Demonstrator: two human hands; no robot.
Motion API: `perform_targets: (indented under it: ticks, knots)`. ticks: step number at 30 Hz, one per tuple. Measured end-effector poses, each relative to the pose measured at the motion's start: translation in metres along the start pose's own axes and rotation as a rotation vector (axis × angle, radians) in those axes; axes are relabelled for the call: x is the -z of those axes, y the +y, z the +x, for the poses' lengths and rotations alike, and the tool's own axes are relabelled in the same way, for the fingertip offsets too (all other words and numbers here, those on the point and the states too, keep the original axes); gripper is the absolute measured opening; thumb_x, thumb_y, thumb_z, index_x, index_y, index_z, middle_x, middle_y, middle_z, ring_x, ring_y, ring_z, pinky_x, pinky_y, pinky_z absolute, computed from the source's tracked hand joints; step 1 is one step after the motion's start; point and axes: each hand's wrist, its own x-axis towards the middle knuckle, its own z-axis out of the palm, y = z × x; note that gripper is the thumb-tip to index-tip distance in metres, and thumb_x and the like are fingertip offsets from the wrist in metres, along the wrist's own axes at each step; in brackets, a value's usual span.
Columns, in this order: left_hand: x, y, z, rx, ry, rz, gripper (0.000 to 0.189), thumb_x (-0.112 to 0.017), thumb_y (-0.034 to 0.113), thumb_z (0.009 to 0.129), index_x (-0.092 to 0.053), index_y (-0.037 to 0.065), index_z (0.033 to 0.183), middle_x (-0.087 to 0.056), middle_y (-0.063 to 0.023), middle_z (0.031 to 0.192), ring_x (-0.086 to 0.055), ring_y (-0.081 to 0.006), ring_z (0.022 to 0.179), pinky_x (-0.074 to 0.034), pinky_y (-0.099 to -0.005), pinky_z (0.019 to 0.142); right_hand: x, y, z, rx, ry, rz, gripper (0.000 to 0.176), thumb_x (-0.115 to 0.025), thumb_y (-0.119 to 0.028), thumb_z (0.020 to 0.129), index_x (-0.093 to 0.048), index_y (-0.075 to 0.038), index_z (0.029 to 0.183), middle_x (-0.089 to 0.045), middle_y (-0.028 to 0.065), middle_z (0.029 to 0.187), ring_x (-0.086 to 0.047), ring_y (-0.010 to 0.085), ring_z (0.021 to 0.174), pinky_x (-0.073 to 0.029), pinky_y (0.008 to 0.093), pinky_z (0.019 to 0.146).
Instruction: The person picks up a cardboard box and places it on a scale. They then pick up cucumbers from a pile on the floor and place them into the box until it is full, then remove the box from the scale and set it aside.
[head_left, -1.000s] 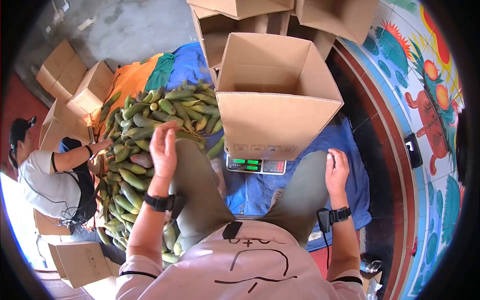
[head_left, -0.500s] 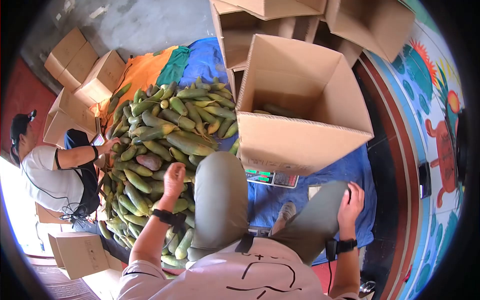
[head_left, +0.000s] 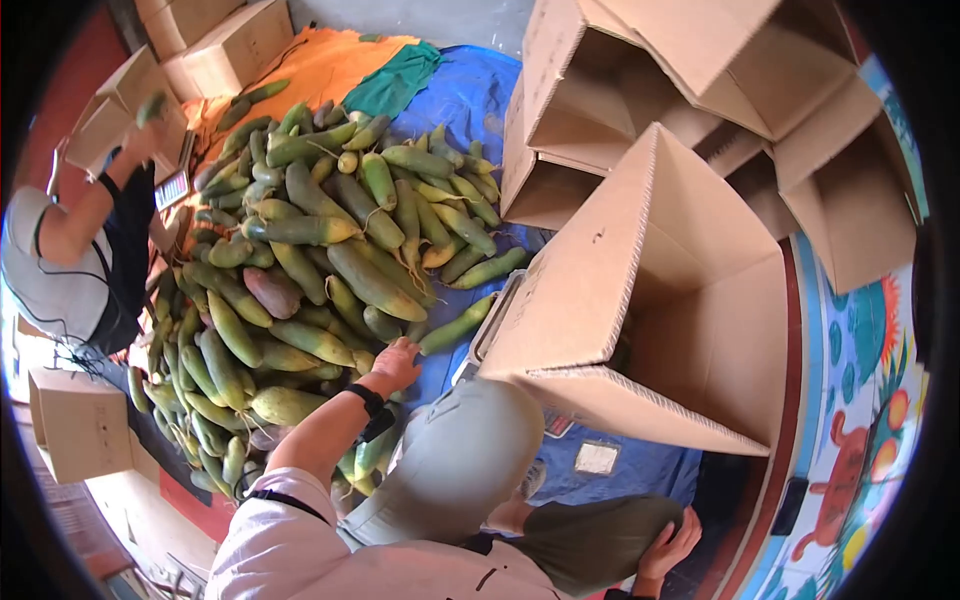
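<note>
Head camera showed the left hand (head_left: 398, 362) down at the near edge of the pile (head_left: 300, 260): long green fruits, some yellowing, one reddish, heaped on a blue tarp (head_left: 470, 95). Its fingers curled among the fruits; whether they gripped one could not be told. The right hand (head_left: 672, 545) lay open on the trouser leg, holding nothing. An open box (head_left: 700, 330) stood just right of the pile, its base partly hidden by the bent knee (head_left: 470, 455). At left, a co-worker (head_left: 60, 240) held up one fruit (head_left: 150, 107).

left hand (head_left: 398, 362): arm outstretched, fingers curled down | right hand (head_left: 672, 545): held low, fingers loosely spread
</note>
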Motion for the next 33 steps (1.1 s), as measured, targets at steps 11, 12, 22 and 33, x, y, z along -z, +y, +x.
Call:
perform_targets:
  ticks: [11,12,22,33]
  knots:
    - [-0.053,0.012,0.052,0.039,-0.266,0.322,0.045,-0.051,0.019,0.084,-0.055,0.019,0.129,-0.03,-0.0198,0.148,-0.032,-0.0334,0.134,-0.028,-0.0452,0.107,0.006,-0.029,0.039,0.146,-0.027,-0.051,0.033,-0.051,-0.021,0.096,-0.057,0.005,0.114,-0.059,0.0214,0.11,-0.056,0.0376,0.099,-0.045,0.0464,0.086]
    - [-0.057,0.011,0.054,0.012,-0.233,0.372,0.043,-0.051,0.019,0.083,-0.058,0.019,0.126,-0.03,-0.0199,0.148,-0.032,-0.0332,0.133,-0.027,-0.0467,0.107,0.005,-0.029,0.041,0.156,-0.035,-0.058,0.032,-0.052,-0.02,0.095,-0.057,0.005,0.114,-0.059,0.0207,0.11,-0.056,0.0374,0.099,-0.045,0.0462,0.086]
    - [-0.06,0.022,0.073,-0.039,-0.219,0.498,0.029,-0.058,0.025,0.078,-0.068,0.02,0.105,-0.049,-0.0159,0.125,-0.04,-0.0289,0.118,-0.035,-0.0443,0.089,0.004,-0.034,0.049,0.161,-0.058,-0.093,0.032,-0.051,-0.023,0.096,-0.058,0.003,0.115,-0.059,0.0194,0.111,-0.056,0.0358,0.1,-0.045,0.0457,0.088]
    - [-0.012,0.023,0.007,-0.119,-0.074,-0.2,0.018,-0.061,0.029,0.086,-0.065,0.021,0.102,-0.061,-0.0118,0.091,-0.06,-0.0274,0.084,-0.049,-0.0415,0.076,0.0,-0.04,0.054,0.128,-0.025,0.018,0.032,-0.052,-0.025,0.095,-0.06,0.001,0.112,-0.059,0.02,0.111,-0.055,0.0374,0.099,-0.045,0.0464,0.087]
